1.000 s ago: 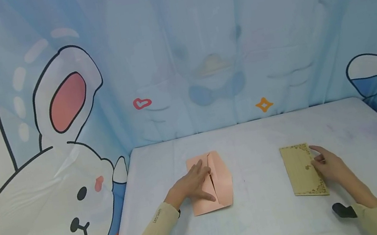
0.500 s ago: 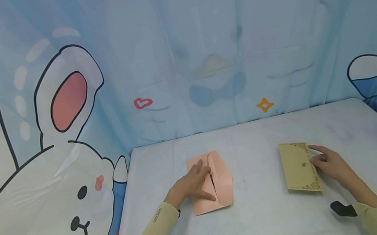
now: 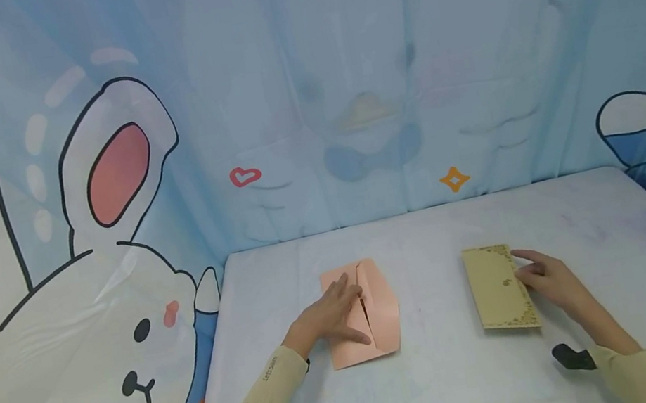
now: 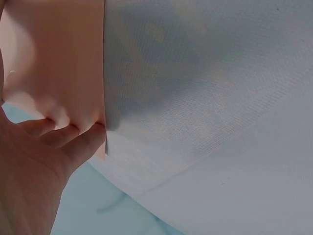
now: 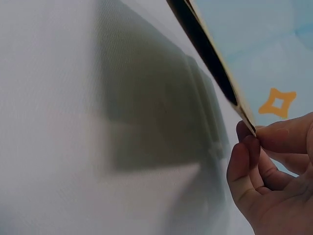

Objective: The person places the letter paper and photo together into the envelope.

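Note:
My left hand (image 3: 328, 315) lies spread on a pink envelope (image 3: 387, 323), which is flat on the table with its flap side to the right and a narrow slit along the middle. In the left wrist view the fingertips (image 4: 93, 131) press on the pink paper (image 4: 63, 54). At the right, my right hand (image 3: 550, 279) pinches the right edge of a gold greeting card (image 3: 495, 290) with ornate corners. The right wrist view shows this card (image 5: 232, 98) edge-on, its layers slightly parted, raised over its shadow, and held between thumb and fingertips.
A white cloth covers the table (image 3: 443, 381). A blue curtain (image 3: 354, 82) with cartoon prints hangs behind it, and a printed rabbit (image 3: 150, 359) fills the left side. A black piece (image 3: 573, 357) sticks out at the right sleeve.
The card has been lifted and carried left by my right hand, toward the envelope. My left hand and the envelope have stayed in place.

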`<state>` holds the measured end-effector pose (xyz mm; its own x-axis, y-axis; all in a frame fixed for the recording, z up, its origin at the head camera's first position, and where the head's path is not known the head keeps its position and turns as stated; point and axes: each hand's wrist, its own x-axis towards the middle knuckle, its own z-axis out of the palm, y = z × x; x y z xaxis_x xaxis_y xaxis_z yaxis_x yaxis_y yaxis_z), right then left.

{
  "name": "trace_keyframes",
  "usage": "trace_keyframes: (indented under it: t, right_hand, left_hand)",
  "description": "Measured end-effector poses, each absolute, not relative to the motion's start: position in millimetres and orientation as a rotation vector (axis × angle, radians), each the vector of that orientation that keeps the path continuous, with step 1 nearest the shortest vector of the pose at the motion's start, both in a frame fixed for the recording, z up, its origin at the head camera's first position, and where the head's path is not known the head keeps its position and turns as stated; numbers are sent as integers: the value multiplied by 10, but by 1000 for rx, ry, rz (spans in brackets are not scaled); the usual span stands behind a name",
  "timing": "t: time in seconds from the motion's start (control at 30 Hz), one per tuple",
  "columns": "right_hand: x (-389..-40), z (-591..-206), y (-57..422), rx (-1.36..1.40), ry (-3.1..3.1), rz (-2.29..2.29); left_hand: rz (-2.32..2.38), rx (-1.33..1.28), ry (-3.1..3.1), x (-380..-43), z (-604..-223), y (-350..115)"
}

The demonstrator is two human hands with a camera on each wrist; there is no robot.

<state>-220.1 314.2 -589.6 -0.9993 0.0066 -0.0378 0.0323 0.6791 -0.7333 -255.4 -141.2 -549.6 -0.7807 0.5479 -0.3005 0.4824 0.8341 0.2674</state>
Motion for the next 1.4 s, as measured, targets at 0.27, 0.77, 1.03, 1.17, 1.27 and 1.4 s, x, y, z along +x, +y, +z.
trace_keyframes:
  t: [0.27, 0.77, 1.03, 1.17, 1.27, 1.4]
  right_hand:
    - [-2219, -5868, 3008, 30, 2843, -1268]
    - [-2216, -5759, 2807, 0, 2823, -1292]
    - [-2233, -5694, 2736, 6, 2810, -1294]
    - [-2261, -5682, 2700, 1, 2793, -1317]
    - [-2289, -5689, 2662, -5, 2790, -1328]
    - [-2323, -5690, 2603, -14, 2797, -1334]
  left_hand:
    - [226, 769, 2658, -2560, -5540, -1421]
    - [217, 760, 2661, -2565, -5563, -1418]
    - [210, 754, 2665, -2562, -5538, -1403]
    - [213, 749, 2668, -2559, -5540, -1398]
    - [205, 755, 2673, -2558, -5541, -1401]
    - [201, 760, 2674, -2559, -5537, -1400]
